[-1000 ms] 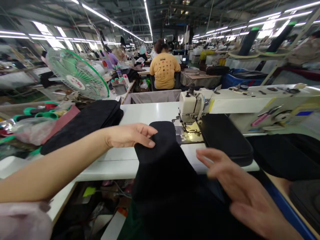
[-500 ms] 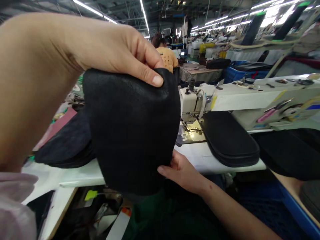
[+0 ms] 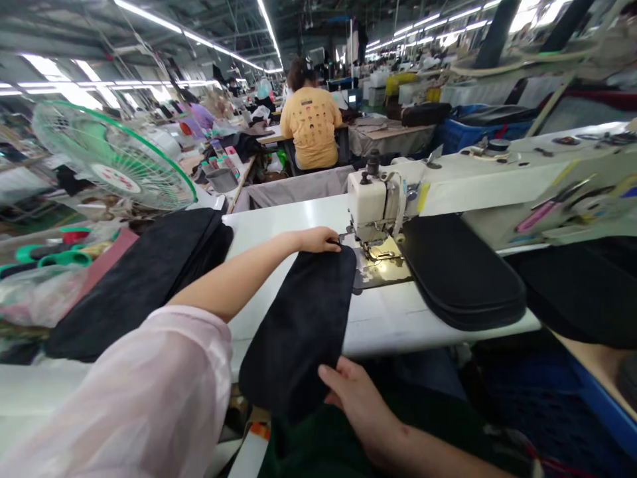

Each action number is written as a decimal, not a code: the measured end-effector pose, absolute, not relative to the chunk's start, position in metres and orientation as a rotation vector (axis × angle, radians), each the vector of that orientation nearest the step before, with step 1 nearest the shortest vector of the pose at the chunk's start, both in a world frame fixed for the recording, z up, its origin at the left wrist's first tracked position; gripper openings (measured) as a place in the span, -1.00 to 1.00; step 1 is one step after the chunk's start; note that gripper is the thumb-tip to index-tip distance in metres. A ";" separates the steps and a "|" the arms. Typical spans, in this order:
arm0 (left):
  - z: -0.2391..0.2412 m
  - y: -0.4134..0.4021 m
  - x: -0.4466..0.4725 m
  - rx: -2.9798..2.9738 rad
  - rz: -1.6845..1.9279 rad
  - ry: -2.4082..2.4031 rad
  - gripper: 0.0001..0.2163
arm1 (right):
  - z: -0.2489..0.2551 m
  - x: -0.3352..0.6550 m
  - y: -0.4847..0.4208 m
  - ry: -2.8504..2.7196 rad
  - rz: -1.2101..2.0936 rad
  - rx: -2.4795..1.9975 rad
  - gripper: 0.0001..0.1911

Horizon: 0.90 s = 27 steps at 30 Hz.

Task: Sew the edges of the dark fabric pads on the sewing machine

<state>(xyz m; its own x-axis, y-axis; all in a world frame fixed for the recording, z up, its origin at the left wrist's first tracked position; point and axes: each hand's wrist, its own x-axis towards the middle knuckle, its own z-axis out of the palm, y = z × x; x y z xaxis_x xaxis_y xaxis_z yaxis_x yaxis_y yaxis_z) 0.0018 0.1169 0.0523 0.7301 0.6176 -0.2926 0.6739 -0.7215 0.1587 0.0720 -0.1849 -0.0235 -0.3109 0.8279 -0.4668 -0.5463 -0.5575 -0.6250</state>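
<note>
A rounded black fabric panel (image 3: 301,325) hangs partly over the table's front edge, left of the sewing machine head (image 3: 371,202). My left hand (image 3: 321,240) pinches its far end, close to the metal needle plate (image 3: 383,265). Lower down, my right hand (image 3: 351,392) grips the panel's near right edge between thumb and fingers. The panel lies apart from the needle. A stack of similar black panels (image 3: 462,272) rests right of the needle, under the machine arm. Another black pile (image 3: 139,272) lies on the left.
A green-rimmed fan (image 3: 114,159) stands at the left, near thread spools (image 3: 70,259). More black pieces (image 3: 582,292) lie at the right, above a blue crate (image 3: 537,398). A person in a yellow shirt (image 3: 311,126) sits ahead, back turned. The white tabletop (image 3: 283,219) stretches behind the panel.
My left hand has carried the panel's upper end down and away from me, toward the machine. My right hand has dropped slightly, still on the edge. The view has widened leftward, showing the fan.
</note>
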 end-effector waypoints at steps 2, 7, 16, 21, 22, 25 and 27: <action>0.036 0.109 -0.004 2.694 -0.218 1.114 -0.67 | -0.027 0.100 -0.192 -0.482 1.877 -1.059 -0.44; 0.029 0.108 -0.015 2.659 -0.115 1.226 -0.61 | -0.031 0.151 -0.214 -0.606 1.716 -1.294 -0.44; 0.043 0.130 -0.010 2.521 -0.353 1.257 -0.59 | -0.052 0.140 -0.225 -0.452 1.840 -1.175 -0.43; 0.049 0.125 -0.015 2.403 -0.265 1.363 -0.61 | -0.046 0.150 -0.227 -0.472 1.467 -1.251 -0.48; 0.049 0.123 -0.016 2.375 -0.250 1.378 -0.61 | -0.046 0.151 -0.228 -0.467 1.455 -1.253 -0.49; 0.049 0.120 -0.018 2.325 -0.181 1.417 -0.59 | -0.044 0.152 -0.232 -0.439 1.478 -1.233 -0.52; 0.050 0.120 -0.019 2.290 -0.141 1.441 -0.58 | -0.038 0.151 -0.234 -0.382 1.574 -1.136 -0.55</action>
<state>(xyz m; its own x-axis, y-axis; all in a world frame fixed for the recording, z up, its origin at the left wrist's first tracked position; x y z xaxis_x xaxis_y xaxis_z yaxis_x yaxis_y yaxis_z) -0.0193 0.1199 0.0496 0.4547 0.8360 -0.3071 0.8798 -0.3680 0.3010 0.1512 -0.2336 -0.0382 0.0644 0.8853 -0.4606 -0.5758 -0.3440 -0.7417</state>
